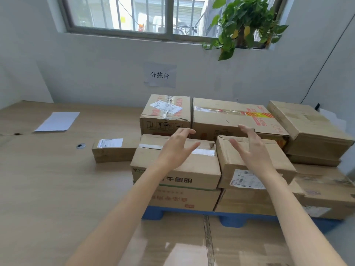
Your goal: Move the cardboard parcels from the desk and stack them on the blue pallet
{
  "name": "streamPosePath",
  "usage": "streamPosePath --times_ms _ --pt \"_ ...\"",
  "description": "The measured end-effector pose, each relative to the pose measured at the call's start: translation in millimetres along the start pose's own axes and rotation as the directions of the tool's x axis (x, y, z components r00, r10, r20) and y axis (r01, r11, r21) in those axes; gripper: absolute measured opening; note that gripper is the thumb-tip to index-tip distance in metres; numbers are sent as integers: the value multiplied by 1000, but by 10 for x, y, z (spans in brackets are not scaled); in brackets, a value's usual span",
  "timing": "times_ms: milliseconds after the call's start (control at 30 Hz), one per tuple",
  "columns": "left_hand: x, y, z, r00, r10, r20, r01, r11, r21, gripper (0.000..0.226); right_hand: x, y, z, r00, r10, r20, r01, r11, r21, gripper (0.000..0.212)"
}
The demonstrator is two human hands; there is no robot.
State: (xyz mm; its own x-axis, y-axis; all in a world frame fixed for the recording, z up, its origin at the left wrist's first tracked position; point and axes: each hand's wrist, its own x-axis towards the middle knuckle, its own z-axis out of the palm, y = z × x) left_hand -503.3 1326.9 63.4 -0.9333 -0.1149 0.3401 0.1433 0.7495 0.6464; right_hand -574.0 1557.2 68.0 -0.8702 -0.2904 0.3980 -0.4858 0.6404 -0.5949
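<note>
Both hands hover empty with fingers spread wide, the left hand [175, 148] and right hand [251, 148] above the stacked parcels [192, 166] on the blue pallet [153, 213], apparently spaced for a box's width. One small parcel [114, 150] lies on the desk [48, 179] just beside the stack.

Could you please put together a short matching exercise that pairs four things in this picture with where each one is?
Things:
1. white sheet of paper
2. green leafy potted plant
3. small flat cardboard parcel with a white label
4. paper sign with black characters

Places:
A. taped to the wall below the window
B. lying on the desk, just left of the stacked boxes
C. on the windowsill, top right
D. lying flat on the desk, far left

Pairs: 1-D, 2-C, 3-B, 4-A
</note>
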Motion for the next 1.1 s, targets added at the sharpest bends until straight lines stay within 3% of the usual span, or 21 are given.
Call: streamPosePath --times_ms 367,567,800,1100 --pt "-38 -1436 -1446 973 -164 -159 175 983 55 31 606 -1789 1494 951 -294 98 297 955 -18 42" --pt "-21 -2494 -1942 936 -313 -159 321 947 30 27 962 -2404 2483 912 -305 274 332 941 -59 43" --pt "126 -3655 -2009 862 -496 -101 500 866 18 35 1366 -2330 3653 824 10 566 182 942 -281 48" --pt "263 -4833 -1597 739 -673 28 673 739 31 60 1673 -1608 4884 671 411 617 -119 881 -458 76"
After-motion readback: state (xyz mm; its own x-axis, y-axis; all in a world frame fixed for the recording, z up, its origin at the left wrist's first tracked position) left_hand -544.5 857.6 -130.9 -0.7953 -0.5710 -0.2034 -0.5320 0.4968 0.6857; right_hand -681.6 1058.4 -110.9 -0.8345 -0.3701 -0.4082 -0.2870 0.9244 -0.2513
